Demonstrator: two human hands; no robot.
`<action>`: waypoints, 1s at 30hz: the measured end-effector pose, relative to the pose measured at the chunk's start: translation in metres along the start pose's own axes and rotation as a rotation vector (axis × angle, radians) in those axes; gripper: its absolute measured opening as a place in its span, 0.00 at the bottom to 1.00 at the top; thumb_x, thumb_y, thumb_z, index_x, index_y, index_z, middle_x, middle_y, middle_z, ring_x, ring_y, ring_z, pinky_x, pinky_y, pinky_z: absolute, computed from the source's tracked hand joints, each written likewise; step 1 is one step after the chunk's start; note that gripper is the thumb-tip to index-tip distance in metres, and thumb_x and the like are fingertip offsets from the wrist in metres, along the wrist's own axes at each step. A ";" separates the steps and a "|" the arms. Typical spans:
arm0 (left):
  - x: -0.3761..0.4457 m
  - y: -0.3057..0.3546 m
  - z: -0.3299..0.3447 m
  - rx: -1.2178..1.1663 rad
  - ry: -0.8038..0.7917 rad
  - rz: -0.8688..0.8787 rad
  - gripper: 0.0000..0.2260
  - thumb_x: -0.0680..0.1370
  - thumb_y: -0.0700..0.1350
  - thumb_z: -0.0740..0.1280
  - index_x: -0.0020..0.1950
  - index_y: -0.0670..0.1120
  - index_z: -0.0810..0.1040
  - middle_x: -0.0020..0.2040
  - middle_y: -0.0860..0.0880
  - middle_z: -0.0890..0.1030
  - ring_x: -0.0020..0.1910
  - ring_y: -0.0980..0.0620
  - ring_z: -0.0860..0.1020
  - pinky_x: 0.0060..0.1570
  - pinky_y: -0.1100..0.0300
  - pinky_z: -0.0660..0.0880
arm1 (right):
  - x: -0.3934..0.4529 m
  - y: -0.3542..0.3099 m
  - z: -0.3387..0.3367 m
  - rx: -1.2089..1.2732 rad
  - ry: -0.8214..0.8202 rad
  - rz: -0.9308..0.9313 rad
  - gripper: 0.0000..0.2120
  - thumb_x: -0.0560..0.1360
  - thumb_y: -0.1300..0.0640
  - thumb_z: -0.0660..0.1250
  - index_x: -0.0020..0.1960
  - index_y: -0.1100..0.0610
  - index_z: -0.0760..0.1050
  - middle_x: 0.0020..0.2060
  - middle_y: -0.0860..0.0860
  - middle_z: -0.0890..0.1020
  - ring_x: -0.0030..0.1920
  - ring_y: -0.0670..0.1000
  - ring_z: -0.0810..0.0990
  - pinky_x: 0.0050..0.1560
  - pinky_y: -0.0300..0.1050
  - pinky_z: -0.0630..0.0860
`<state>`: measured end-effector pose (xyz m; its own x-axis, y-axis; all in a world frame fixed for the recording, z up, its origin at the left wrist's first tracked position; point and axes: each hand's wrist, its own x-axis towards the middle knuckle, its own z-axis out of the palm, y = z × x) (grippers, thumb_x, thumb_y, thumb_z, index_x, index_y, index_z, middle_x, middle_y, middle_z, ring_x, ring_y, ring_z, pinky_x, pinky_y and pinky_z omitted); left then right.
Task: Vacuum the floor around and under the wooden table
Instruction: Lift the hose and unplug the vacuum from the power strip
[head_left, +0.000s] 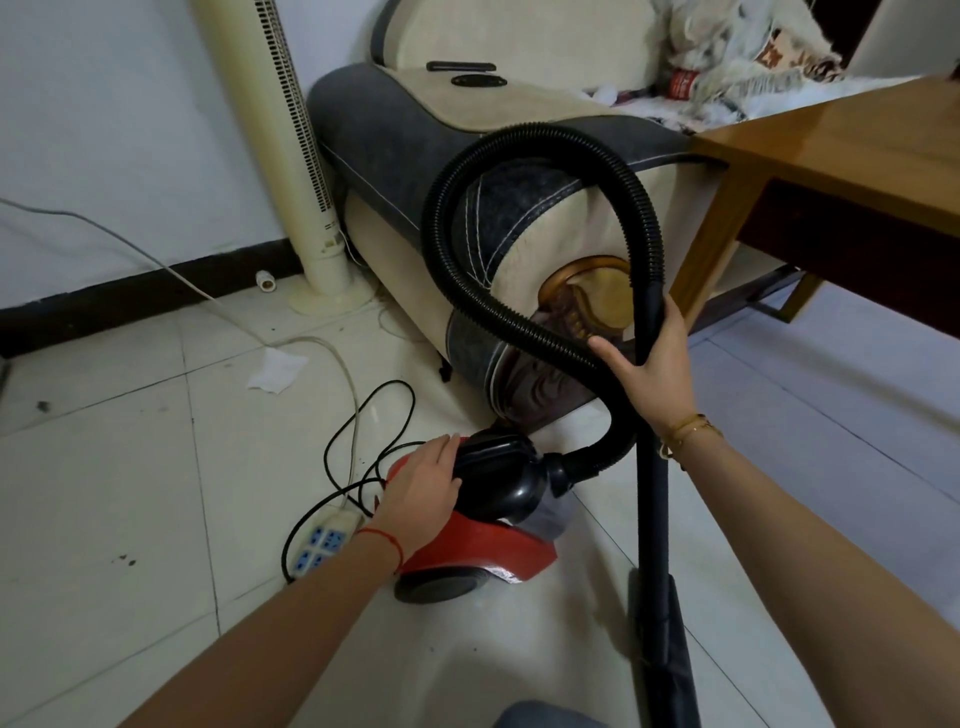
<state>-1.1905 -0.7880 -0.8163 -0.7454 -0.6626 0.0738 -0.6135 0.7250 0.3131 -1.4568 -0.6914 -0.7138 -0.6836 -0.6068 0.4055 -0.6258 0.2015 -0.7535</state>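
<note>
Both hands are working: our left hand (423, 486) is resting flat-fingered on the red canister vacuum cleaner (467, 540) beside the sofa, probably reaching its switch, while our right hand (652, 358) is gripping the black wand (652, 499) upright near the wooden counter (841, 156), ready to steer.

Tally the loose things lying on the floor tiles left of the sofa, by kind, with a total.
Red vacuum cleaner: 1
White power strip: 1
Crumpled white paper: 1
Small white tube-like item by the wall: 1
Tower fan: 1
Total: 5
</note>
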 end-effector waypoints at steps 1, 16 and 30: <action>-0.003 -0.001 -0.002 0.001 0.005 0.000 0.25 0.82 0.47 0.57 0.77 0.45 0.56 0.74 0.48 0.63 0.72 0.51 0.62 0.72 0.60 0.58 | 0.001 -0.001 0.000 -0.013 0.005 -0.002 0.47 0.67 0.32 0.69 0.75 0.54 0.54 0.71 0.52 0.65 0.71 0.50 0.64 0.72 0.51 0.64; -0.034 -0.034 -0.026 -0.009 0.043 -0.078 0.17 0.80 0.45 0.58 0.69 0.45 0.68 0.63 0.48 0.73 0.62 0.49 0.72 0.62 0.57 0.70 | -0.010 -0.034 0.003 -0.102 0.058 -0.124 0.31 0.78 0.47 0.62 0.75 0.60 0.56 0.73 0.54 0.64 0.73 0.50 0.61 0.73 0.44 0.58; -0.101 -0.100 -0.050 0.087 0.024 -0.392 0.21 0.80 0.43 0.59 0.73 0.43 0.65 0.66 0.45 0.72 0.63 0.48 0.71 0.62 0.58 0.68 | -0.061 -0.093 0.043 -0.195 0.148 -0.354 0.33 0.79 0.59 0.59 0.77 0.65 0.46 0.77 0.60 0.48 0.77 0.56 0.44 0.77 0.55 0.44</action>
<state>-1.0410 -0.8029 -0.8077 -0.4446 -0.8956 -0.0124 -0.8707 0.4289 0.2405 -1.3408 -0.7067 -0.6905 -0.4516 -0.5504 0.7022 -0.8811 0.1510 -0.4482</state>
